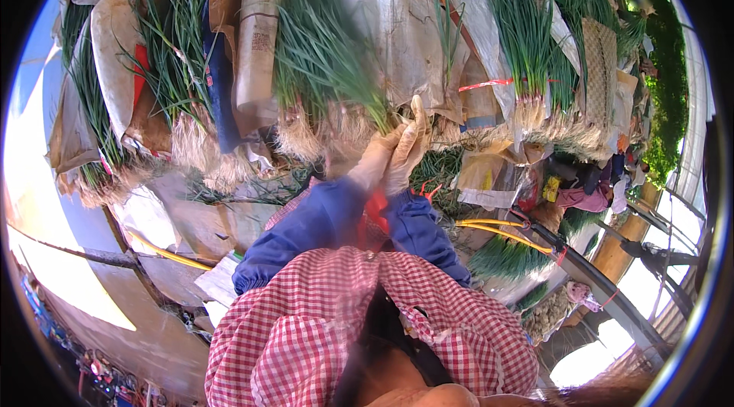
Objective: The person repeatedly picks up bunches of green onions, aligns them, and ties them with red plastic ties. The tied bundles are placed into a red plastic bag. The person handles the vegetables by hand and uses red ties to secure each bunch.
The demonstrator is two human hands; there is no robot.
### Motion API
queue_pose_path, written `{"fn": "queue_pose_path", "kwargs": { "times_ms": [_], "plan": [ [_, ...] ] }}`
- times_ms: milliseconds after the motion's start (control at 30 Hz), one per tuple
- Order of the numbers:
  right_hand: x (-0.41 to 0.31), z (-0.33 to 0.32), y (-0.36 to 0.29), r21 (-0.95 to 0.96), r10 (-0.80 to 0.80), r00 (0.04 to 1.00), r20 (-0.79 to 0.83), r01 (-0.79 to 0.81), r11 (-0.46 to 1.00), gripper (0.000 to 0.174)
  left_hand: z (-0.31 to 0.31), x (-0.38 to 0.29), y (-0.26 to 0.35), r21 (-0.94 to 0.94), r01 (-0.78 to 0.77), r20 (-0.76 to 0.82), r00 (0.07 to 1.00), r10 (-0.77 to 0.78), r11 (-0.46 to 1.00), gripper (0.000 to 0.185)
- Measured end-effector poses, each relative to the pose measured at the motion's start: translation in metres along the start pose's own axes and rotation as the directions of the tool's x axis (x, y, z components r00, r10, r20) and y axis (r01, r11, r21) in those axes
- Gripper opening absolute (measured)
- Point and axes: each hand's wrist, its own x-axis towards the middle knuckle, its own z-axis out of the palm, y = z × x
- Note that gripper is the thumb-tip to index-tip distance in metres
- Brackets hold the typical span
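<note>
A small bunch of green onions [374, 106] slants up and left from my hands, its leaves partly blurred. My left hand [375, 157], in a pale glove, is shut on the bunch near its bulb ends. Pressed against it is my right hand [412, 146], also gloved, with fingers pointing up beside the bulbs. Whether the right fingers pinch any stems is hidden. Just behind stand more green onions [312, 57], with a mass of pale roots [298, 134] below. A whitish woven sack [401, 43] rises behind my hands.
Other onion bundles [523, 49] stand among sacks on the right. A rolled sack [258, 46] is at left. Loose green trimmings [438, 169] lie near my right wrist. A dark metal bar [596, 281] with yellow bands [504, 226] crosses lower right. A person in pink [582, 198] is farther right.
</note>
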Motion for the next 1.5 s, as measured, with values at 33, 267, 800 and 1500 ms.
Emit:
{"fn": "queue_pose_path", "kwargs": {
  "times_ms": [33, 267, 800, 1500],
  "plan": [
    [0.003, 0.007, 0.008, 0.068, 0.012, 0.999, -0.048, -0.009, 0.998, 0.057, -0.005, 0.004, -0.001, 0.135, -0.078, 0.014, 0.997, 0.077, 0.988, 0.021],
    [0.008, 0.015, 0.043, -0.260, 0.308, 0.700, 0.644, -0.178, 0.949, 0.057, -0.085, -0.007, -0.026, 0.475, -0.267, 0.223, 0.958, 0.178, 0.839, 0.027],
    [0.132, 0.094, 0.107, -0.752, -0.002, 0.824, 0.566, 0.518, 0.407, 0.028, -0.066, -0.098, 0.233, -0.041, -0.531, 0.276, 0.808, 0.521, 0.846, 0.037],
    [0.215, 0.082, 0.074, -0.616, 0.079, 0.807, 0.586, 0.380, 0.691, 0.038, -0.105, -0.030, 0.086, 0.131, -0.176, -0.204, 0.958, 0.201, 0.976, 0.030]
  ]
}}
